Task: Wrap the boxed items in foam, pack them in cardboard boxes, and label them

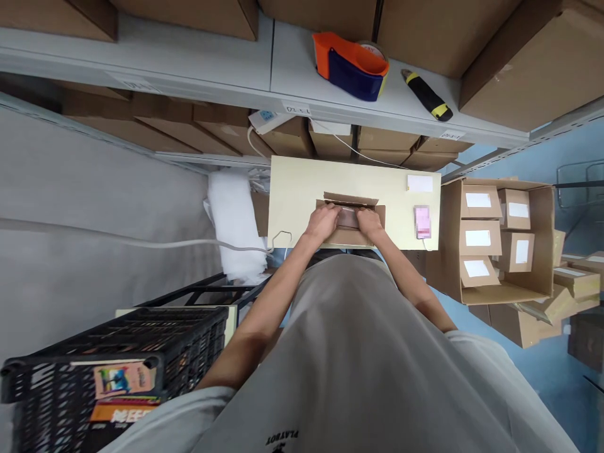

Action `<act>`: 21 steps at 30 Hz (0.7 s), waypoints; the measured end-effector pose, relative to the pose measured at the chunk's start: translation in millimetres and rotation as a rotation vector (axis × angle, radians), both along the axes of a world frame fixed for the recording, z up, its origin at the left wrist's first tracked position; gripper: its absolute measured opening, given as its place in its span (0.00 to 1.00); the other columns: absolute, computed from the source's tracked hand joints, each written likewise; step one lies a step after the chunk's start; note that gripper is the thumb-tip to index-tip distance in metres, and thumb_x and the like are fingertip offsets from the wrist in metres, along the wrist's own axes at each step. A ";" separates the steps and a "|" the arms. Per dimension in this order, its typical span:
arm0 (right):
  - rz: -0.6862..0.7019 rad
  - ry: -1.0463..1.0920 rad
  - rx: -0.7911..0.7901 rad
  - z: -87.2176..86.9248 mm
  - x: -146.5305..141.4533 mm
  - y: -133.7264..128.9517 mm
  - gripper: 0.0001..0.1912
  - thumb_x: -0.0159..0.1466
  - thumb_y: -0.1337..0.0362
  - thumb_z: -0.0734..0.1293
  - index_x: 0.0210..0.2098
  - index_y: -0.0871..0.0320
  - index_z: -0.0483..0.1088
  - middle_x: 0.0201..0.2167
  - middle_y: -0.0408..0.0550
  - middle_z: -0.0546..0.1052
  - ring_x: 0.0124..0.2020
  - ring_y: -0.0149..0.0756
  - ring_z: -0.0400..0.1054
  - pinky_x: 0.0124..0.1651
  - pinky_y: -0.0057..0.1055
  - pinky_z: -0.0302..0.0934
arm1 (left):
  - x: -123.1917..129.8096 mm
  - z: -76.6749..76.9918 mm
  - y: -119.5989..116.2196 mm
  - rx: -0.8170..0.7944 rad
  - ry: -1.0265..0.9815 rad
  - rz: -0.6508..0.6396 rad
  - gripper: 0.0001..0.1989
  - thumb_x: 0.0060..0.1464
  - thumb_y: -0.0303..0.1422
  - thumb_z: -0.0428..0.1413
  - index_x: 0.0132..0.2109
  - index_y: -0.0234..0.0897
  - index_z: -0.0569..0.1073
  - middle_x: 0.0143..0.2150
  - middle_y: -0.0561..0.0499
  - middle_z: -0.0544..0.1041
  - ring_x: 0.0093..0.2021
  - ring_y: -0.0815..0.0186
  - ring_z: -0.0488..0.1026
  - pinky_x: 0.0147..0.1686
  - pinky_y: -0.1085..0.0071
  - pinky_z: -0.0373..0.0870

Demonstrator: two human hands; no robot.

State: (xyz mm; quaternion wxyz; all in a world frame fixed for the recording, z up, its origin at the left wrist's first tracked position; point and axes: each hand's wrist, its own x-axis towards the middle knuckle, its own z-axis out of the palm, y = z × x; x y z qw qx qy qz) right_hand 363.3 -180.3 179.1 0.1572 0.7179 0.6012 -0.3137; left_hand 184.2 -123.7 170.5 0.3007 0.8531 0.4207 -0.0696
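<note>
On the cream tabletop, a small cardboard box (350, 238) stands with its flaps spread outward. Inside it lies a flat, greyish-brown item with a slightly shiny surface (348, 218); its kind is not clear. My left hand (324, 220) reaches over the left side of the box, fingers curled onto the item's left end. At the opposite end my right hand (369, 221) has its fingers bent down on the same item. The fingertips of both hands are partly hidden inside the box.
A phone (423, 222) and a white label stack (419, 183) lie on the table's right (292, 189). Beyond stands a large carton (507, 296) of labelled boxes. A tape dispenser (352, 66) and a utility knife (427, 94) rest on the shelf. White packing sheets (236, 220) and a black crate (189, 333) are left.
</note>
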 end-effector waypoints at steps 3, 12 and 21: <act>-0.053 0.060 0.232 1.1 10.3 -30.3 0.25 0.80 0.72 0.57 0.70 0.62 0.74 0.71 0.64 0.78 0.69 0.50 0.73 0.74 0.43 0.65 | -22.1 0.3 -9.5 0.129 -0.208 0.139 0.23 0.71 0.26 0.52 0.67 0.39 0.79 0.68 0.38 0.79 0.68 0.46 0.75 0.71 0.52 0.72; -0.731 0.115 0.490 -16.2 45.8 -101.5 0.16 0.75 0.53 0.66 0.50 0.59 0.78 0.46 0.59 0.86 0.44 0.51 0.79 0.50 0.43 0.72 | -47.9 -21.1 -28.1 0.070 -0.124 0.509 0.06 0.67 0.35 0.62 0.48 0.40 0.81 0.50 0.40 0.85 0.53 0.45 0.83 0.56 0.52 0.78; -0.653 0.105 0.599 -13.4 32.9 -77.1 0.14 0.76 0.57 0.62 0.46 0.56 0.77 0.43 0.55 0.85 0.42 0.48 0.79 0.48 0.40 0.70 | -35.0 -18.8 -8.2 0.167 -0.153 0.475 0.06 0.67 0.33 0.59 0.42 0.41 0.81 0.49 0.40 0.86 0.52 0.44 0.83 0.52 0.53 0.77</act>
